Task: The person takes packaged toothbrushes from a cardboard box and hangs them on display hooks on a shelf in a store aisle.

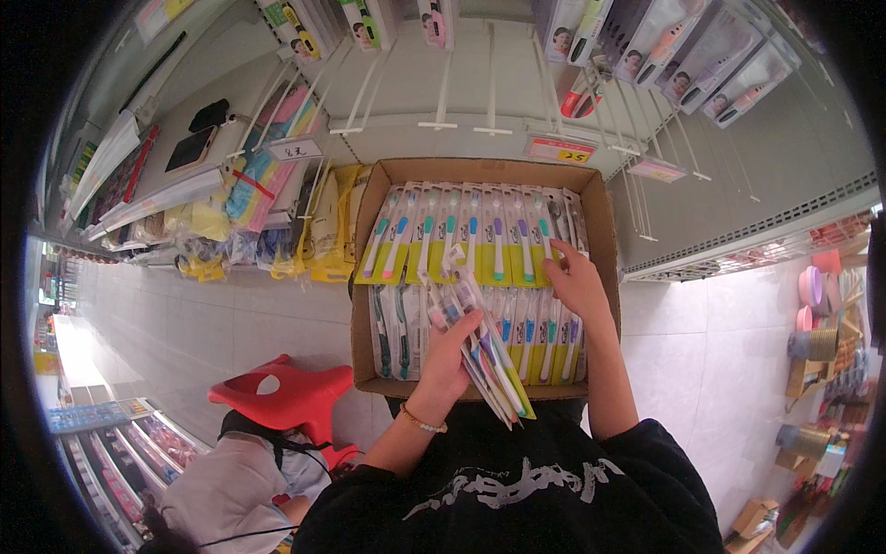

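Note:
An open cardboard box [360, 325] stands in front of me, filled with packaged toothbrushes [473, 235] in two rows. My left hand [450, 350] holds several packaged toothbrushes [495, 367] in a fanned bunch over the lower row. At the upper row's right side, my right hand [578, 284] has its thumb and index finger at the edge of a green-and-clear toothbrush pack [542, 239]; whether they pinch it I cannot tell. Dark-handled toothbrushes in clear packs [393, 332] fill the lower left of the box.
Metal display hooks [491, 83] stick out above the box, with hanging packs [692, 62] at upper right. Shelves with cloths [256, 187] and a phone [192, 149] are on the left. A red plastic stool [291, 395] and a crouching or seated person [228, 478] are at lower left.

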Action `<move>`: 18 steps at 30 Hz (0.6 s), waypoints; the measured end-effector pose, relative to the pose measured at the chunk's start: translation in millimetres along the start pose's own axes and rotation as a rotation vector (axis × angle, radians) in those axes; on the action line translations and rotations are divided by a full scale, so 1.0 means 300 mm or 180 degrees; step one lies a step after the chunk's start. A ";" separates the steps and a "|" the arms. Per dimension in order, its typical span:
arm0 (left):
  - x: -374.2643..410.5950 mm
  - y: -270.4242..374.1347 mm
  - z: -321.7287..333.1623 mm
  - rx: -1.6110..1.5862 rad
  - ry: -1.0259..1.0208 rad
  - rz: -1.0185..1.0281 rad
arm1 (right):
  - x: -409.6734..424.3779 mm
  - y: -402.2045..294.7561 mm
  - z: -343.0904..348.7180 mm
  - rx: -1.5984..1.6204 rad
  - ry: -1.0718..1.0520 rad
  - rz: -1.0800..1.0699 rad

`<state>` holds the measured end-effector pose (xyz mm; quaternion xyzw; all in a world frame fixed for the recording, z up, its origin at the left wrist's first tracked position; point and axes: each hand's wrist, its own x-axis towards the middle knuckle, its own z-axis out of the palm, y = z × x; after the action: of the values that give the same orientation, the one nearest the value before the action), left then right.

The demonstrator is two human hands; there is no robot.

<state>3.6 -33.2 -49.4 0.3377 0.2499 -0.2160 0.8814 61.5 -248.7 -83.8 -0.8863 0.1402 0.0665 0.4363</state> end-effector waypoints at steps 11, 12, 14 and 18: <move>-0.008 0.004 0.019 0.0006 -0.0045 0.0054 | 0.001 -0.022 -0.019 -0.0246 -0.0081 0.0059; -0.007 0.004 0.018 0.0013 -0.0053 0.0050 | -0.001 -0.030 -0.023 -0.0313 -0.0095 0.0075; -0.002 0.001 0.014 0.0026 -0.0068 0.0042 | -0.007 -0.046 -0.034 -0.0448 -0.0121 0.0106; 0.005 -0.003 0.005 0.0050 -0.0091 0.0002 | -0.045 -0.077 -0.050 -0.0838 0.0261 -0.0144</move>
<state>4.7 -35.1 -49.7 0.3416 0.2355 -0.2225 0.8822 55.6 -244.5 -54.0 -0.9408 0.1280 0.0381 0.3116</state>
